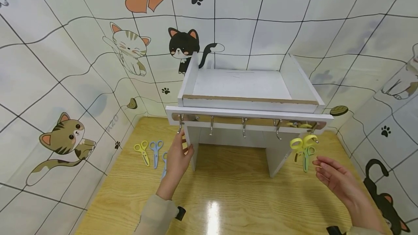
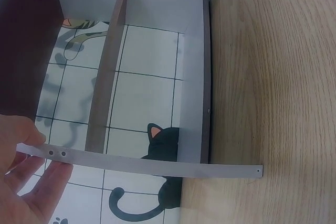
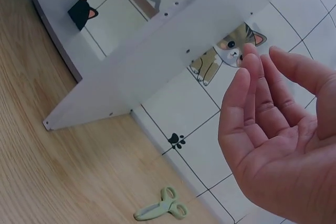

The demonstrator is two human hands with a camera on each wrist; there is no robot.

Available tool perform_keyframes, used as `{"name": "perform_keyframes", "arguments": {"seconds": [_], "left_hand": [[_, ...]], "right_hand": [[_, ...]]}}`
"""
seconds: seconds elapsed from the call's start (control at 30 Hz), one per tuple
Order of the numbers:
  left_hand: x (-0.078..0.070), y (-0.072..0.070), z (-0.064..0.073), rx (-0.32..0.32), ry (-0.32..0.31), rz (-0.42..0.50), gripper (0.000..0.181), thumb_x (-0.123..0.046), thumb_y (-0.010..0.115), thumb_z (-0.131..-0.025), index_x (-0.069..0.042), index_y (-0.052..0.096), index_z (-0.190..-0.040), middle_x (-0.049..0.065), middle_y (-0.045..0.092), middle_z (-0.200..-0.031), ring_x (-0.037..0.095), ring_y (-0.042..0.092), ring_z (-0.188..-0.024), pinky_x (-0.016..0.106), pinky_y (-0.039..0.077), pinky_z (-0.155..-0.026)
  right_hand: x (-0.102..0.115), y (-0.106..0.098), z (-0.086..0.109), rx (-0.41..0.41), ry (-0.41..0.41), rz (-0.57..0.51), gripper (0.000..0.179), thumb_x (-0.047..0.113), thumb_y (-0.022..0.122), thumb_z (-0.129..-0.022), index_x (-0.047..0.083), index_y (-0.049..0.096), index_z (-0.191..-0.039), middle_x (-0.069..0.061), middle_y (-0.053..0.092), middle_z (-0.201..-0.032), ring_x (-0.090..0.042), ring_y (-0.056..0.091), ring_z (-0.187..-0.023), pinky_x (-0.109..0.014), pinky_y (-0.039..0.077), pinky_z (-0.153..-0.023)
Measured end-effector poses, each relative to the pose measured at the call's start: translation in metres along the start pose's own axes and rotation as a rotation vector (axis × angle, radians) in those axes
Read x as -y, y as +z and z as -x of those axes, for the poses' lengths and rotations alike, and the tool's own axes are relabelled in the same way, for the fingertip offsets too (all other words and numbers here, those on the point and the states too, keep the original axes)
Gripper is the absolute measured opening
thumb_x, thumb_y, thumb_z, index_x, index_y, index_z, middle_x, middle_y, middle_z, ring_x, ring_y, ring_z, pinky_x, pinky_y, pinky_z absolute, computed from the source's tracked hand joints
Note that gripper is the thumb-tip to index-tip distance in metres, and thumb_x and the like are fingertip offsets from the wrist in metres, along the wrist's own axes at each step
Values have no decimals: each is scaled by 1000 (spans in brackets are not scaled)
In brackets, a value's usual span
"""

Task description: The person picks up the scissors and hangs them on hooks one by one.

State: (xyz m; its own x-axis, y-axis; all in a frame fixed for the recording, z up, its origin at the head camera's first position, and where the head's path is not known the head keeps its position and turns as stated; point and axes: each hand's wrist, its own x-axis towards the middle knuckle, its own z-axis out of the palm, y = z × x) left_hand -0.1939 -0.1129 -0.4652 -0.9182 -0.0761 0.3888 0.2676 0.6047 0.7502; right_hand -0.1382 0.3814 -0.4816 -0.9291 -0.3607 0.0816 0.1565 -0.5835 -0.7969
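A white shelf unit [image 1: 228, 111] with a row of metal hooks [image 1: 244, 128] along its front stands on the table. My left hand [image 1: 176, 155] grips the front edge of its left side panel [image 2: 157, 165], thumb on one face and fingers on the other. Yellow scissors [image 1: 303, 142] hang from the rightmost hook. My right hand [image 1: 339, 182] is held in the air just right of them, fingers loosely bent and holding nothing. Beyond it, green scissors [image 3: 163, 205] lie on the table.
Left of the shelf unit lie yellow scissors [image 1: 142, 152], blue scissors [image 1: 156, 153] and a second blue pair [image 1: 164, 164] partly covered by my left hand. A wall covering with cartoon cats [image 1: 70, 133] encloses the wooden table [image 1: 241, 202] at the back and sides.
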Motion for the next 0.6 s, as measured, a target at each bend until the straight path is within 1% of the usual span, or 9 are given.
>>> {"name": "perform_keyframes", "arguments": {"seconds": [0.23,0.33,0.47,0.6], "left_hand": [[1,-1,1,4,-12,7,56,2,65,-90,-5,47,-142,18,58,-135,37,65,-114,44,63,-79],[3,0,1,3,-14,7,56,2,64,-90,-5,47,-142,18,57,-135,37,65,-114,45,63,-79],[4,0,1,-1,-11,8,55,2,64,-90,-6,47,-142,18,57,-136,37,65,-114,45,63,-79],[4,0,1,-4,-11,6,56,2,64,-90,-9,47,-142,18,57,-136,37,65,-114,44,63,-79]], "right_hand": [[4,-16,-1,-58,49,43,47,-4,28,-106,11,70,-123,-2,74,-116,-14,72,-103,-27,60,-89],[4,-23,-1,-51,63,50,48,-5,27,-106,12,69,-123,-2,73,-118,-14,71,-105,-27,59,-91],[2,-33,-3,-43,78,38,50,-5,26,-106,11,70,-122,-3,74,-118,-15,71,-106,-26,59,-92],[-1,-43,-3,-90,102,26,48,-4,29,-106,11,73,-117,-3,75,-114,-15,72,-104,-26,59,-90]]}}
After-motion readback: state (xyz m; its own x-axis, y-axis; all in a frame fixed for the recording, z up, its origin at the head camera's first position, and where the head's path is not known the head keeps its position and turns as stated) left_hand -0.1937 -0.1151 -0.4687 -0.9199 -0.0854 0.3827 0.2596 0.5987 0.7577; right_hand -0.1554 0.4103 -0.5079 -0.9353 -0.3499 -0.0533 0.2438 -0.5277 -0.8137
